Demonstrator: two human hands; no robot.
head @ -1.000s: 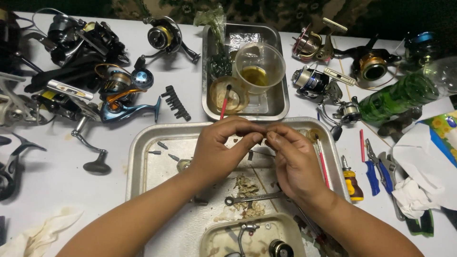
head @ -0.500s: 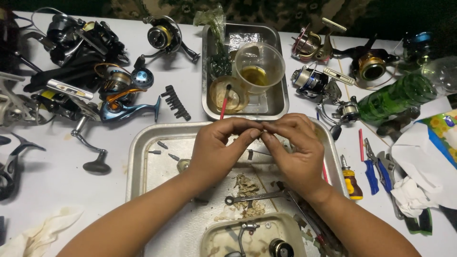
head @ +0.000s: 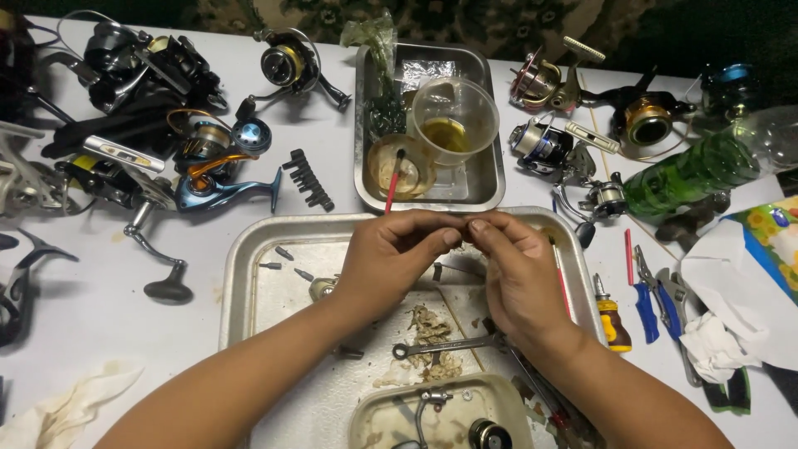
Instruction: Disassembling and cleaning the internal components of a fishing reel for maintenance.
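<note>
Both of my hands meet above a shallow metal tray (head: 249, 274). My left hand (head: 391, 254) and my right hand (head: 515, 270) pinch a small part (head: 462, 226) between their fingertips; the part is mostly hidden and I cannot tell its kind. Below the hands a small wrench (head: 440, 347) lies on the tray among greasy scraps (head: 428, 326). Loose screws (head: 283, 254) and a small metal piece (head: 322, 287) sit at the tray's left side. A round dish (head: 378, 411) with small parts stands at the near edge.
A second metal tray (head: 486, 179) behind holds a plastic cup of yellow oil (head: 453, 120) and a red brush (head: 393, 179). Several fishing reels (head: 199, 158) crowd the left and back right. A green bottle (head: 694, 170), pliers (head: 665, 291), screwdrivers (head: 613, 312) and rags lie right.
My hands have shifted slightly and the fingertips have drawn closer together over the small part. Nothing else on the table has moved.
</note>
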